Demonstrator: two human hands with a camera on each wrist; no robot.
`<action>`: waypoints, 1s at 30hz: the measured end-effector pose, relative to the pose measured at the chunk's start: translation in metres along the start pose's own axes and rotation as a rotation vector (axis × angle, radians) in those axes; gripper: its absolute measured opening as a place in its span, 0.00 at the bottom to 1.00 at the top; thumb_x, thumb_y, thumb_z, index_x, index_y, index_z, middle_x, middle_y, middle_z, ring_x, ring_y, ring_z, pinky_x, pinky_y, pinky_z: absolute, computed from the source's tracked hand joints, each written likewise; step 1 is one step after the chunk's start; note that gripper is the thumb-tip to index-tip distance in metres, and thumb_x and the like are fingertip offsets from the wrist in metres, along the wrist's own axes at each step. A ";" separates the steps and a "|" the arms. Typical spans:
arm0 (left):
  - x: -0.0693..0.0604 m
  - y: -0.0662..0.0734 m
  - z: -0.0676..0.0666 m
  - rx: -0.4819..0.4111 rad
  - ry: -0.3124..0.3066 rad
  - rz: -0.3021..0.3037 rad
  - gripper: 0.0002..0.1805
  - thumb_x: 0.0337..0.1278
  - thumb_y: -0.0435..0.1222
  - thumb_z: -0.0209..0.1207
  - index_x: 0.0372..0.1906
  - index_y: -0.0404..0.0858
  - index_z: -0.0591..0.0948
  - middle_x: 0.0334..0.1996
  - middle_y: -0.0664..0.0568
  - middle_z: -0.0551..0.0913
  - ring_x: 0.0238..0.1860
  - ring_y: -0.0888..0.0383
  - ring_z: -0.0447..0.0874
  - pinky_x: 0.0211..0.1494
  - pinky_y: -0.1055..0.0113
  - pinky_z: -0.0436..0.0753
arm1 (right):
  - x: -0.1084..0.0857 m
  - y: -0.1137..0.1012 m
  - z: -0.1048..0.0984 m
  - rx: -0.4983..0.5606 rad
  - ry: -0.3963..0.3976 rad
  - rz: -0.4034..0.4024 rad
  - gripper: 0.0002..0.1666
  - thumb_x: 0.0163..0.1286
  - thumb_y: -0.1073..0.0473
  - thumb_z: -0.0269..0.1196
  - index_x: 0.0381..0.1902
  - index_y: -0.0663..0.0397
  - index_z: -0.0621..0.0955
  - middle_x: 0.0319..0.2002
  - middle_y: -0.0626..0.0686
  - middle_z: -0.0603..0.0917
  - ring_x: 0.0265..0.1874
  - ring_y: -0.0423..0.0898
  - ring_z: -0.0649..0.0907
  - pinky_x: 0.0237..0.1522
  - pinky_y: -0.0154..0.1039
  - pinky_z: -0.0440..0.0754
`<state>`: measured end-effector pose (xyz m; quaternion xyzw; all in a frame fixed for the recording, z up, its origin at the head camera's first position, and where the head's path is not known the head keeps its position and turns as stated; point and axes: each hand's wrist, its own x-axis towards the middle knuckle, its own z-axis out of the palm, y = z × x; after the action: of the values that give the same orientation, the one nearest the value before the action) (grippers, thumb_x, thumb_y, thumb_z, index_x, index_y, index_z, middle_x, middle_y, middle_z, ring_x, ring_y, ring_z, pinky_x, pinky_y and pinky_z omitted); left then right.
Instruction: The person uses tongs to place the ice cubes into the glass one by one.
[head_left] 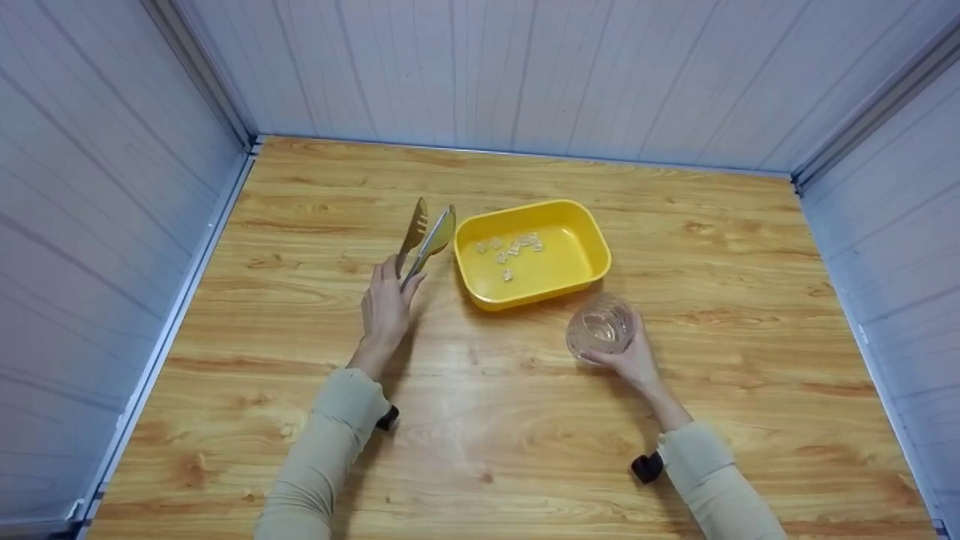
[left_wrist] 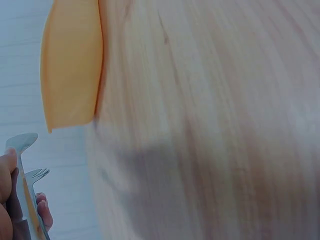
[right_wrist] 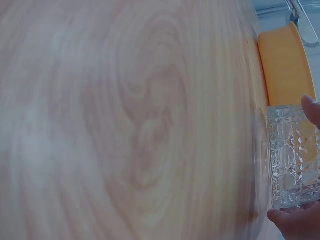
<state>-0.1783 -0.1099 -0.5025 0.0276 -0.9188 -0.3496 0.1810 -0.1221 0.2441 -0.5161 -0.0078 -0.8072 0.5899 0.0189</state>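
Head view: left hand [head_left: 386, 311] grips tongs [head_left: 444, 231] left of yellow tub [head_left: 532, 298]; right hand [head_left: 636, 361] clasps glass [head_left: 596, 328] at near right.

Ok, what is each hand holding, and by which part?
Left hand: the tongs, by the arms. Right hand: the glass, by its sides.

I see that the person wears pale greyish-beige sleeves. The left sleeve [head_left: 315, 469] has several creases, and both it and the right sleeve [head_left: 727, 491] end in a wide cuff. Beside the left cuff [head_left: 349, 401] sticks out a small black device [head_left: 387, 418]; beside the right cuff [head_left: 694, 450], another black piece [head_left: 647, 468].
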 end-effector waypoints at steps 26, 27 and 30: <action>-0.004 0.042 0.004 0.095 -0.166 0.176 0.28 0.56 0.48 0.53 0.54 0.31 0.69 0.38 0.43 0.74 0.30 0.49 0.76 0.27 0.56 0.75 | -0.008 -0.019 0.019 -0.140 -0.049 -0.017 0.54 0.35 0.70 0.73 0.59 0.69 0.57 0.56 0.69 0.65 0.56 0.61 0.64 0.58 0.51 0.57; -0.004 0.043 0.004 0.104 -0.176 0.182 0.28 0.56 0.48 0.53 0.54 0.31 0.69 0.38 0.42 0.74 0.30 0.49 0.76 0.27 0.57 0.75 | -0.009 -0.021 0.019 -0.142 -0.052 -0.018 0.54 0.35 0.70 0.73 0.59 0.69 0.58 0.56 0.69 0.65 0.56 0.61 0.65 0.58 0.51 0.57; -0.004 0.047 0.006 0.139 -0.209 0.202 0.28 0.57 0.49 0.51 0.53 0.30 0.69 0.37 0.42 0.74 0.29 0.50 0.75 0.25 0.58 0.75 | -0.010 -0.024 0.022 -0.140 -0.064 -0.023 0.53 0.35 0.70 0.73 0.58 0.69 0.58 0.55 0.68 0.66 0.55 0.61 0.66 0.57 0.51 0.59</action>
<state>-0.1729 -0.0705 -0.4772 -0.0888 -0.9527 -0.2664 0.1165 -0.1130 0.2158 -0.5005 0.0191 -0.8468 0.5315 -0.0007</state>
